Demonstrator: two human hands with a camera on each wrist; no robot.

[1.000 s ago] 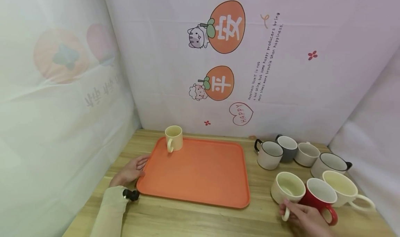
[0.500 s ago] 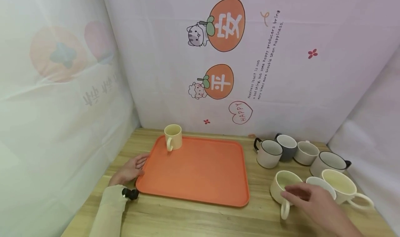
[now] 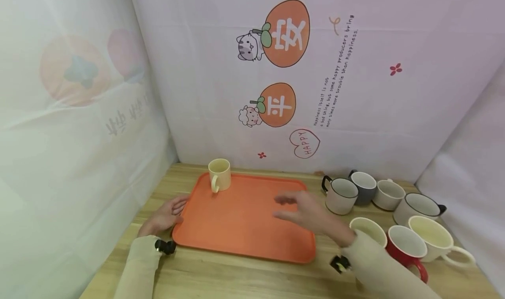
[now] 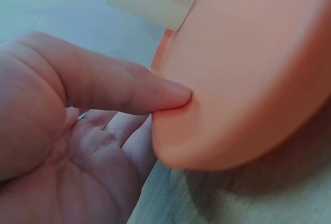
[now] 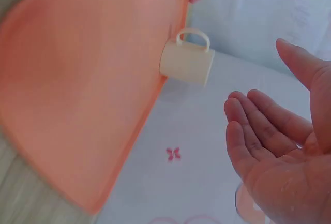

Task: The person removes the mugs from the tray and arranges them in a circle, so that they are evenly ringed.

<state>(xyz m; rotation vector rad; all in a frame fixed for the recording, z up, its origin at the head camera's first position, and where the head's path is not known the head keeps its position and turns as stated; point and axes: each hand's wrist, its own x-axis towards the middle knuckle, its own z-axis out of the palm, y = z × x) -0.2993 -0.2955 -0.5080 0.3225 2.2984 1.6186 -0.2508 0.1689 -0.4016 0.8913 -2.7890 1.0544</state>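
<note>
An orange tray (image 3: 244,220) lies on the wooden table, with a pale yellow mug (image 3: 219,175) upright in its far left corner, handle toward the front. At the tray's left edge my left hand (image 3: 163,215) holds the rim; in the left wrist view the thumb (image 4: 165,93) presses on the tray while the other fingers pass behind its edge. Over the tray's right half hovers my right hand (image 3: 301,209), holding nothing, its thumb and fingers spread apart. In the right wrist view, the yellow mug (image 5: 187,61) stands clear of those fingers (image 5: 258,125).
Right of the tray stand several mugs: a white one with a black handle (image 3: 340,200), a grey one (image 3: 364,189), a red one (image 3: 406,246) and a large cream one (image 3: 430,235). A cream mug (image 3: 367,229) is partly behind my right sleeve. Printed cloth (image 3: 221,80) rises behind.
My right hand has let go of the near cream mug and moved left and away from me, over the tray. My left hand and the tray have stayed in place.
</note>
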